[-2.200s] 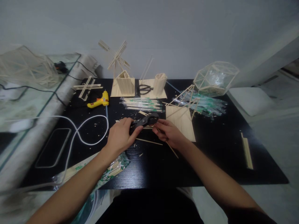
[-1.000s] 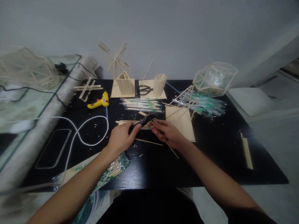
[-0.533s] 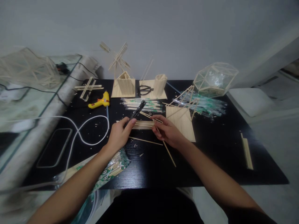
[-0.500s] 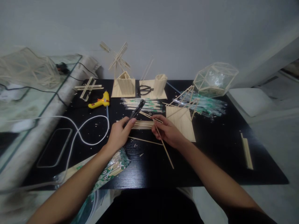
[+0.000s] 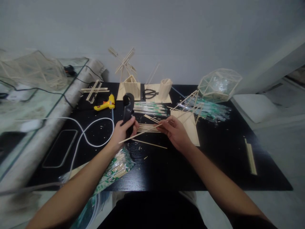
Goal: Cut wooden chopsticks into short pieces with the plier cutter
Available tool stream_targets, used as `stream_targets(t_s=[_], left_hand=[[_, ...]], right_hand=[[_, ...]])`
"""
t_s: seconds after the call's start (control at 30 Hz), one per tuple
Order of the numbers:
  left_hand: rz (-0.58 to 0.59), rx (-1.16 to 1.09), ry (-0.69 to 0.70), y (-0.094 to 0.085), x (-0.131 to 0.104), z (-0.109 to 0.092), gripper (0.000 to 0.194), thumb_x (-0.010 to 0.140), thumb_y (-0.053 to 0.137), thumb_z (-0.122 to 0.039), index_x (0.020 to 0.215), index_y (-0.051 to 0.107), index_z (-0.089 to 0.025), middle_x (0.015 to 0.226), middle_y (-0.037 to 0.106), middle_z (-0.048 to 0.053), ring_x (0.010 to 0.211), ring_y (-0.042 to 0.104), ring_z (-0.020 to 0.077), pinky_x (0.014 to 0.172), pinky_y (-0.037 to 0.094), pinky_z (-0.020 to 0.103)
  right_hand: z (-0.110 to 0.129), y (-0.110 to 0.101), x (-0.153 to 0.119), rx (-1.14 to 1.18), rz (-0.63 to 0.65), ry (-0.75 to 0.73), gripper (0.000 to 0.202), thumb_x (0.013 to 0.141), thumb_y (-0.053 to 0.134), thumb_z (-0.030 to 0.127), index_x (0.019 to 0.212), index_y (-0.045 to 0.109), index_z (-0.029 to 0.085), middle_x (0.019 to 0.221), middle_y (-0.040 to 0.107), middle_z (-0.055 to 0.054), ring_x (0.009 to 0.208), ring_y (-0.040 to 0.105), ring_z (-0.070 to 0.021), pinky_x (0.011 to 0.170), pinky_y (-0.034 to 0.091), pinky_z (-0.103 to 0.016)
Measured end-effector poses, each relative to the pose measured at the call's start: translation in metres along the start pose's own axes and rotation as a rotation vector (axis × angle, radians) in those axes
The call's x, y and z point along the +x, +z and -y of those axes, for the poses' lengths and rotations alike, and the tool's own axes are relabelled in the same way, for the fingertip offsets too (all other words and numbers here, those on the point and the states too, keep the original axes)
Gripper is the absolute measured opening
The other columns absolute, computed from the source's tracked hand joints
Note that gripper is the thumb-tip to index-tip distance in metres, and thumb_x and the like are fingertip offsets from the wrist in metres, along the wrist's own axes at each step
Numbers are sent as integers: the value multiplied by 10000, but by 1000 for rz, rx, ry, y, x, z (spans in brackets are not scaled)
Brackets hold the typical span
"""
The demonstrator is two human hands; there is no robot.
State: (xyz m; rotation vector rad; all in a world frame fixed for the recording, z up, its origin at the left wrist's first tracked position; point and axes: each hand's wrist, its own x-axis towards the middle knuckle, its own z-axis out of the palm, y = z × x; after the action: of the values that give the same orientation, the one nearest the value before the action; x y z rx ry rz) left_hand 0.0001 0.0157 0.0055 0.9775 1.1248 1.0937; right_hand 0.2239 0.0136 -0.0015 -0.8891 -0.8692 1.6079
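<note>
Fingers of the left hand (image 5: 119,132) wrap black pliers (image 5: 128,110); those of the right hand (image 5: 176,132) pinch a thin wooden stick (image 5: 143,132), slanting above the black table (image 5: 181,173) between both hands. I'd pinch near the working point, stick square to the jaws. Count: one pliers, one yellow glue gun (image 5: 105,105), one black scissors (image 5: 150,93), two stick-built towers (image 5: 133,90).

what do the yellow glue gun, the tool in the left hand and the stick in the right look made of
Yellow glue gun: likely hard plastic, from its bright, moulded body.
Dark tool in the left hand: plastic or coated metal, black-looking; too dim to settle.
Stick in the right hand: probably bare wood or bamboo, being pale and matt.
</note>
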Motion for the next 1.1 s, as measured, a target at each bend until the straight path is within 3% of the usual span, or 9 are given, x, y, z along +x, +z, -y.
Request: stream_targets(t_s=[0.17,0.27,0.37,0.5,0.73,0.97,1.1], left_hand=[[-52,-260,-77,-7,8,-9,409,858,580,-537,710,654,-163,443,498,-10,341,390,99,375,316,251],[-129,-385,-73,-10,13,-10,266,805,653,-407,739,645,-150,550,594,6,415,502,101,431,406,236],[-189,-407,-11,-9,13,-9,178,717,738,-275,761,629,-141,653,656,11,509,585,102,515,475,224],[-223,-288,86,-5,10,-7,266,641,813,-216,840,655,-134,735,706,22,555,618,109,541,491,224],[-276,-54,184,0,6,-1,334,645,867,-307,867,691,-130,741,738,46,570,649,139,605,537,281],[-272,54,228,2,6,2,360,650,868,-377,849,692,-134,743,733,46,601,664,157,641,535,296],[-243,136,248,-2,7,7,332,712,833,-390,895,707,-143,756,729,38,649,662,159,666,527,284]], right_hand=[[2,-5,-8,-83,-140,-97,424,710,900,446,798,555,216,828,722,37,825,760,-152,834,624,-313],[-2,-12,-16,-200,-157,-69,395,741,876,438,810,560,211,834,734,13,827,761,-174,808,619,-332],[-7,-20,-24,-399,-77,-24,347,740,863,399,811,582,209,785,731,-3,750,736,-183,739,601,-343],[-6,-21,-31,-830,78,-7,176,817,772,277,966,703,213,828,756,-21,765,710,-195,768,545,-359],[-4,-5,-30,-1379,317,-17,103,867,725,145,966,715,171,934,716,-68,829,656,-199,758,471,-317],[-13,2,-31,-1700,436,-34,162,928,577,55,1064,622,131,1000,707,-121,914,644,-250,790,450,-341],[-11,5,-40,-1846,490,-93,246,896,477,-28,1048,628,93,1020,682,-167,898,615,-274,814,445,-380]])
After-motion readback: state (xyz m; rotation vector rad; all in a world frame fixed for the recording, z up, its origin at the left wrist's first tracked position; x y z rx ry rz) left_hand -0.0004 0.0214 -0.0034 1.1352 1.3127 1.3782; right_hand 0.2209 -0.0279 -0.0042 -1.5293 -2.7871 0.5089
